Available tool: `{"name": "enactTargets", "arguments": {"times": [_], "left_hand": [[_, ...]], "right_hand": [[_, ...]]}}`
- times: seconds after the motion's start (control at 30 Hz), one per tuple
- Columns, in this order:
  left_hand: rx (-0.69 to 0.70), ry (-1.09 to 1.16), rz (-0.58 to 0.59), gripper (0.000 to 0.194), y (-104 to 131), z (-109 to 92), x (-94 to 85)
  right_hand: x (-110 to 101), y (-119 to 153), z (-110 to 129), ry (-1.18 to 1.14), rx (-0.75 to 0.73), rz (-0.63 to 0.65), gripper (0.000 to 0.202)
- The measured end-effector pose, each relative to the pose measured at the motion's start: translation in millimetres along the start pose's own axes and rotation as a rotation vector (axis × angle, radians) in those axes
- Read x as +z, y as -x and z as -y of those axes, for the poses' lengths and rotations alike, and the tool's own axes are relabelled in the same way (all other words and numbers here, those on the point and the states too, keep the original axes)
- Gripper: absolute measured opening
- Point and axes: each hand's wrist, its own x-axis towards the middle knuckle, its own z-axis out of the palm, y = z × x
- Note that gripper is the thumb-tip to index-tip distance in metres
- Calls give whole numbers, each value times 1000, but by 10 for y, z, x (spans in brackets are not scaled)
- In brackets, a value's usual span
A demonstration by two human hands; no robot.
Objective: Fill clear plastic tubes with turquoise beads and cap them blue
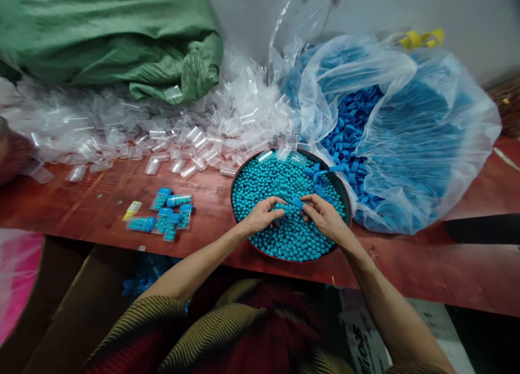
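Observation:
Above a round tray point(232, 203) full of turquoise beads point(300, 244), both of my hands face each other. My right hand point(323, 214) pinches a blue cap point(298, 202) between thumb and fingertips. The fingers of my left hand point(264, 216) curl around what looks like a clear plastic vial, its outline faint against the beads. A few loose blue caps point(319, 179) and clear vials point(266, 156) lie on the beads at the tray's far side. To the left, several capped vials point(166, 218) filled with beads rest on the red table point(215, 222).
A large heap of clear vials point(195, 138) spreads along the back, under a green sack point(105, 33). At right stands an open plastic bag point(426, 130) of blue caps. A small yellow piece point(132, 210) lies by the filled vials. A dark flat object point(483, 229) sits at far right.

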Motion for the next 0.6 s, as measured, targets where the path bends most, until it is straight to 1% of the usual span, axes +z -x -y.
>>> {"name": "enactTargets", "arguments": {"times": [0.07,0.13,0.23,0.3,0.37,0.5,0.6], "left_hand": [[24,-10,2,35,0,13,12],[44,-21,2,37,5,25,20],[69,-34,15,42,19,28,19],[89,-33,24,48,31,15,17],[108,-12,23,53,45,-5,21],[124,80,6,47,61,-32,48],[133,134,-50,41,57,-19,62]], "right_hand": [[83,10,-14,-176,35,-34,23],[200,20,2,-224,41,-77,22],[329,51,54,-163,28,-149,20],[346,74,77,-120,12,-177,20],[323,91,79,-81,-14,-174,20],[308,97,52,-62,-64,-124,21],[397,91,55,-5,-126,-188,22]]}}
